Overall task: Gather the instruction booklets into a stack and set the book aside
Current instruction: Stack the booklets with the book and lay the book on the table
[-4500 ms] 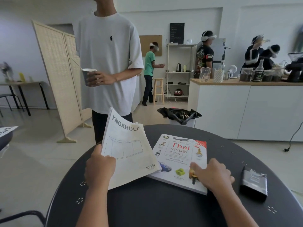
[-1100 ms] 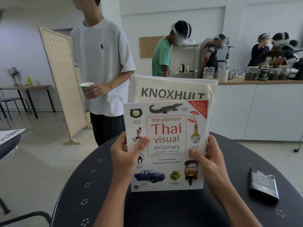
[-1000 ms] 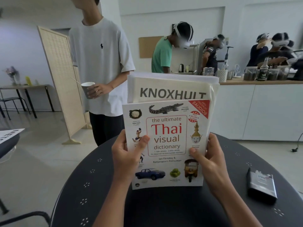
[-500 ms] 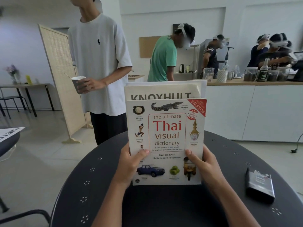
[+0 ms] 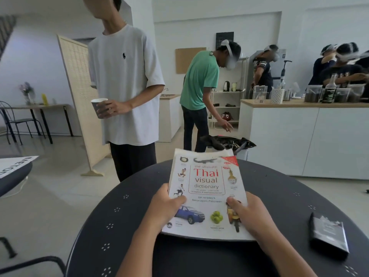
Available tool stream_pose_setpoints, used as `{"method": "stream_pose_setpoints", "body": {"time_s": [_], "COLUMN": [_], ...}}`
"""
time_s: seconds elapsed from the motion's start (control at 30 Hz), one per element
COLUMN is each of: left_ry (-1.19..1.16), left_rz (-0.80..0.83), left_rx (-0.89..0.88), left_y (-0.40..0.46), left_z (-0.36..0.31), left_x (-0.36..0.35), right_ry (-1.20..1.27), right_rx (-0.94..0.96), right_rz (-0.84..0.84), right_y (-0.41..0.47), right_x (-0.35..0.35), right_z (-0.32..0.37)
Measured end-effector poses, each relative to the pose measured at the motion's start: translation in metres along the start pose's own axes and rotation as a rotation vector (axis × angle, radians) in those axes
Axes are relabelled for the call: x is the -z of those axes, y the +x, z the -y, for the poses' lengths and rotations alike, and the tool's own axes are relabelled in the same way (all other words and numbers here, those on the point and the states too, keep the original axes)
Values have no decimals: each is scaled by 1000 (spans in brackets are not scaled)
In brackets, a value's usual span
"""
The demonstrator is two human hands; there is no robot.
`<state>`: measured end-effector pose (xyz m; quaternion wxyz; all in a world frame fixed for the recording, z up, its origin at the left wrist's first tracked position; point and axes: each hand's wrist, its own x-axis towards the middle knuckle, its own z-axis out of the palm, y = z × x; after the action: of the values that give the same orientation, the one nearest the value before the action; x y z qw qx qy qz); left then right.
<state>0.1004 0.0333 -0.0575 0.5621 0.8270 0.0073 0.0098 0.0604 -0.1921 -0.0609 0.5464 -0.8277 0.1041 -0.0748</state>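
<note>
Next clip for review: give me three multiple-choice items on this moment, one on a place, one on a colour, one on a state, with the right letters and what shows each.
1. Where does the small dark packet lie on the round table?
A. to the right of the book
B. under the book
C. left of the left hand

2. What colour is the word "Thai" on the cover of the book?
A. blue
B. red
C. green

3. How is the book held?
A. by the left hand alone
B. by nobody, lying free
C. by both hands, thumbs on the cover

Key: 1 A, the packet sits apart near the table's right edge. 2 B, the large title word is red. 3 C, the left hand and the right hand grip its lower corners with thumbs on top.
</note>
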Motion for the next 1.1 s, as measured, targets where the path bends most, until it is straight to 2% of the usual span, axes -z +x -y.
{"method": "stream_pose_setpoints", "body": {"time_s": [0.13,0.23,0.57,0.83,1.1], "left_ry": [142,302,643,617,629], "left_rz": [33,13,-167,-308,-381], "left_rx": [95,99,159,168,107], "left_y": [1,1,13,18,12], "left_z": [-1,-3,15,22,20], "left_x": [4,12,35,58,50], "right_ry": [-5,-31,-141,-175,-208], "right_rx": [-112,-126,14,62,88], "right_rz": [-1,22,43,-2,28], "right_y": [-4,-8,-19,-9,-9], "right_x": [0,-2,-39,-82,-72], "right_z": [4,8,15,23,25]}}
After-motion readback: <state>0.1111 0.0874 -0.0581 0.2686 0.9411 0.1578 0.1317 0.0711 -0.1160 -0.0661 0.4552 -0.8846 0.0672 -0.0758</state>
